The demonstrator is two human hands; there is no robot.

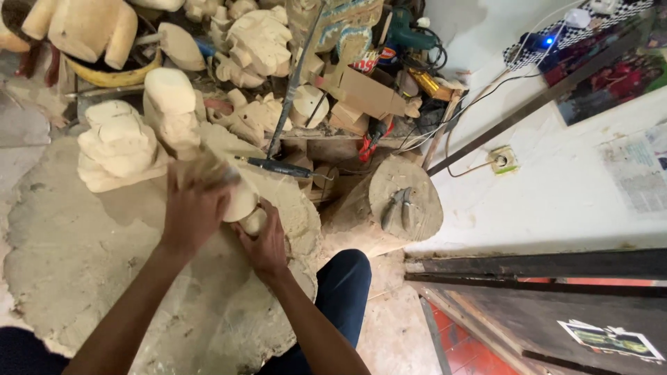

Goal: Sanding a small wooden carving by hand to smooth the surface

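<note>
Right hand clamps the pale wood carving from below, left hand pressed over its top, blurred – carving sits at 12 o'clock on the dusty slab; best keep lower grip firm, strokes short – pliers at 2 o'clock on stump
</note>
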